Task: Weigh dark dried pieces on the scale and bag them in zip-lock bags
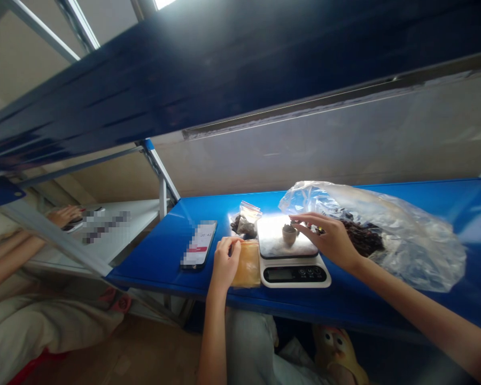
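Observation:
A white digital kitchen scale [292, 275] sits on the blue shelf, its bright metal plate carrying a small tan cup [289, 236] filled with dark dried pieces. At the cup's rim, my right hand [324, 232] has its thumb and fingertips pinched together on a bit of the dark dried material; the exact piece is too small to make out. My left hand [227, 256] lies with curled fingers at the upper left edge of a stack of flat yellowish bags [247, 264], just left of the scale. Behind it is a small zip bag [246, 222] with dark contents.
A large clear plastic bag [420, 248] holding dark dried strips [363, 235] lies open right of the scale. A phone [199, 245] lies at left. An upper blue shelf [240, 69] hangs overhead. Another person's hand [66, 215] is at a white table far left.

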Available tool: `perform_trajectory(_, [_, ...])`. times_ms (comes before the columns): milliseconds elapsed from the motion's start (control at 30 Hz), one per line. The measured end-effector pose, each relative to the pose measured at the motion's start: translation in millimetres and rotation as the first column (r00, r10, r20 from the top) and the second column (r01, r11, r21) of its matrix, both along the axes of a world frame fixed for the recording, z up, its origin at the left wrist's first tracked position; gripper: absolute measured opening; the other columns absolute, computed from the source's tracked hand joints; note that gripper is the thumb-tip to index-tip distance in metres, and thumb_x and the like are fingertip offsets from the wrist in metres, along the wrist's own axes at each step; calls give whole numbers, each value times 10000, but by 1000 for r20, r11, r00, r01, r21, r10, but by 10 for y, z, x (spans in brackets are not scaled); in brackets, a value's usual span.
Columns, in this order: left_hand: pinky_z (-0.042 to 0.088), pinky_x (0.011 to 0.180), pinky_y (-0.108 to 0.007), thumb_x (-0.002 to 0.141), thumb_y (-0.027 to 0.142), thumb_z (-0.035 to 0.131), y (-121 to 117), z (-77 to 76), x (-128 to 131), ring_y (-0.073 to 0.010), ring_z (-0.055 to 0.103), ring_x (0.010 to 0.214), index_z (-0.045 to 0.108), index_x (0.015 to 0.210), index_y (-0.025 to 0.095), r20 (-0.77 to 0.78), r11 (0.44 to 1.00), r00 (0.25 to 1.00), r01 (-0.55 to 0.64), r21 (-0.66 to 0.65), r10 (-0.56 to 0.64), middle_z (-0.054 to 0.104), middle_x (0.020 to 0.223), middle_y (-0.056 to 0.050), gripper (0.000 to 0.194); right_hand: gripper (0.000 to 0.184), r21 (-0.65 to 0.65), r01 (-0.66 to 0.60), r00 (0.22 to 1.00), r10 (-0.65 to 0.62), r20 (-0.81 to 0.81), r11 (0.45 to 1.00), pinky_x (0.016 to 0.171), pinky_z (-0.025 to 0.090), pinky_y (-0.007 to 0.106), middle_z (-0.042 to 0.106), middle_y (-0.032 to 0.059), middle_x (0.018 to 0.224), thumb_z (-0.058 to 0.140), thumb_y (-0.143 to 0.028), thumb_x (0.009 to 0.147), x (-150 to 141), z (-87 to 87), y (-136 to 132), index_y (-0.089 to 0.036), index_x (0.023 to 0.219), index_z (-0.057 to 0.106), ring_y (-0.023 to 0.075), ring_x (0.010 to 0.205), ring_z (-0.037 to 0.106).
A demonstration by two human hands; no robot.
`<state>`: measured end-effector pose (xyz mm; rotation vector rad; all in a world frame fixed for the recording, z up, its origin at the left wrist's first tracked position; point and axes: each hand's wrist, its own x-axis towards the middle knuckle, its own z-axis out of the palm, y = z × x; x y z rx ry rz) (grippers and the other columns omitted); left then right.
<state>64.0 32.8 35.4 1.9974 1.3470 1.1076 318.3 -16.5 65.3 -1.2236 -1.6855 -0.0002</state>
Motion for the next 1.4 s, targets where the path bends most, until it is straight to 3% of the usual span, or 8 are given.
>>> perform_trajectory(133, [451, 876, -335, 887, 263, 432, 2, -3, 3, -203, 578, 974, 633, 870, 207, -8, 1000, 1000, 6, 7, -6, 649, 957, -53, 209, 251, -40, 2, 1000, -1, 3, 999, 750, 567, 329, 749, 54, 949, 550, -358, 885, 3, 0, -7, -220, 1007, 721, 200, 823, 700])
perform_trajectory(333, [446, 896, -347, 884, 255, 425, 4, -10, 20, -202, 573, 975, 634, 875, 201, -6, 1000, 1000, 4, 15, -4, 646, 959, -54, 216, 159, 44, -66, 998, 65, 24, 997, 774, 566, 386, 756, 34, 929, 592, -284, 866, 51, -26, 18, -272, 931, 738, 229, 862, 699])
perform_trajectory(533, [441, 897, -338, 882, 259, 427, 7, -6, 41, -196, 574, 972, 632, 862, 205, 27, 1000, 1000, 2, -6, -2, 641, 951, -51, 213, 149, 40, -73, 994, 69, 80, 997, 766, 553, 397, 760, 25, 896, 594, -284, 868, 84, -39, 46, -267, 909, 736, 227, 834, 695])
perform_trajectory(833, [437, 909, -352, 876, 276, 426, 49, -51, 45, -204, 565, 989, 647, 865, 207, 52, 1000, 999, 9, -16, -8, 644, 960, -55, 232, 228, -17, -43, 992, 45, 119, 999, 750, 550, 359, 756, 50, 927, 525, -329, 902, 88, 123, 69, -228, 932, 726, 225, 840, 704])
perform_trajectory(1100, [447, 882, -349, 877, 284, 429, 55, -57, 32, -203, 582, 966, 643, 853, 207, 76, 1000, 997, 14, -21, -13, 647, 951, -52, 228, 236, -49, -162, 918, 169, 360, 986, 797, 517, 405, 759, 43, 953, 517, -330, 918, 274, 131, 235, -241, 958, 731, 242, 886, 698])
perform_trajectory(1233, [449, 869, -338, 874, 283, 438, 53, -40, 29, -202, 591, 969, 647, 853, 210, 86, 999, 996, 9, -36, -6, 654, 950, -48, 222, 251, -53, -170, 924, 178, 339, 984, 766, 517, 381, 756, 49, 966, 533, -352, 910, 293, 192, 278, -248, 1047, 715, 231, 861, 695])
perform_trajectory(1400, [446, 880, -329, 871, 291, 443, 55, -25, 30, -200, 595, 983, 647, 854, 208, 95, 999, 995, 11, -49, -6, 654, 957, -49, 220, 239, -74, -249, 916, 260, 305, 966, 773, 521, 368, 764, 43, 886, 542, -358, 897, 274, 291, 290, -236, 867, 745, 221, 835, 698])
